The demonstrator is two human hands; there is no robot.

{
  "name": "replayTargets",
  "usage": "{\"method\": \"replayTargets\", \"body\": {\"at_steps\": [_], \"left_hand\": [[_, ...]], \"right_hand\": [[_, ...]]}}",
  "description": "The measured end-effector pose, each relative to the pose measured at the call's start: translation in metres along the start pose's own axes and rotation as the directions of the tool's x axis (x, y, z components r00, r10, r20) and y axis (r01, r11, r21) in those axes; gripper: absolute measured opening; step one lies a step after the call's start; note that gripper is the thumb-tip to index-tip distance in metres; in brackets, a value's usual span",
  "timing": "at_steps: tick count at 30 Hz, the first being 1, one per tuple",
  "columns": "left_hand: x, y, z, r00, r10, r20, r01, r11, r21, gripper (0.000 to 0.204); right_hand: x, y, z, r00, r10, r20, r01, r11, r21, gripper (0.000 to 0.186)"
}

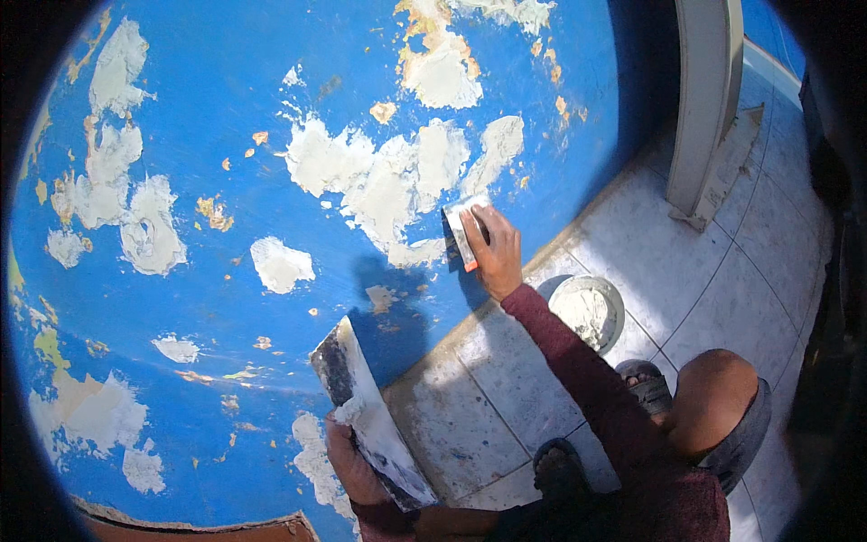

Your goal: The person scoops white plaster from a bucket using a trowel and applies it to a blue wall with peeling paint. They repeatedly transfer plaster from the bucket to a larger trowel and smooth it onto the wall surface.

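Observation:
My right hand [498, 251] grips a small putty knife [457, 224], its flat blade laid against the blue wall [217, 54] at the lower right edge of a large white putty patch [388, 185]. Lower and to the left, my left hand [354, 470] is closed round a long flat metal plate [384, 429] held at a slant. A lump of white putty [363, 408] sits on the plate, and dark smears mark its surface. Some of the left fingers are hidden behind it.
Several other putty patches [280, 265] and chipped spots dot the wall. A round tub [618, 330] of white putty stands on the tiled floor [488, 384], right of my right forearm. A pale post [700, 117] rises at the upper right. Brown cardboard [194, 533] lies at the lower left.

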State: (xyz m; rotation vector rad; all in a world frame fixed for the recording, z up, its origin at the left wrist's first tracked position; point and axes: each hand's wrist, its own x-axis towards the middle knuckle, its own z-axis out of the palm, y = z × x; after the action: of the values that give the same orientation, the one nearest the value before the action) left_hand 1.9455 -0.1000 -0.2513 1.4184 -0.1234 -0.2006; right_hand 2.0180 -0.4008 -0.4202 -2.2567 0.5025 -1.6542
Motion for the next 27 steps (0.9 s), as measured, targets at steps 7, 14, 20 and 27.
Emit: {"method": "replayTargets", "body": {"at_steps": [7, 14, 20, 27], "left_hand": [[0.004, -0.004, 0.003, 0.999, -0.033, -0.014, 0.033, 0.999, 0.015, 0.031], [0.008, -0.003, 0.001, 0.999, -0.031, 0.021, 0.031, 0.999, 0.026, 0.032], [0.012, -0.009, -0.001, 1.000, -0.025, 0.015, 0.026, 0.998, -0.059, 0.033], [0.012, -0.011, 0.001, 0.999, 0.028, 0.036, -0.030, 0.998, 0.047, 0.031]], "right_hand": [[-0.024, 0.027, 0.007, 0.993, -0.013, 0.114, 0.019, 0.999, -0.046, 0.062], [-0.043, 0.012, -0.006, 0.990, 0.104, 0.097, -0.110, 0.992, 0.061, 0.075], [-0.008, 0.009, 0.001, 0.987, 0.152, 0.041, -0.153, 0.988, 0.024, 0.081], [-0.057, 0.008, -0.006, 0.969, 0.173, 0.175, -0.200, 0.969, 0.147, 0.078]]}}
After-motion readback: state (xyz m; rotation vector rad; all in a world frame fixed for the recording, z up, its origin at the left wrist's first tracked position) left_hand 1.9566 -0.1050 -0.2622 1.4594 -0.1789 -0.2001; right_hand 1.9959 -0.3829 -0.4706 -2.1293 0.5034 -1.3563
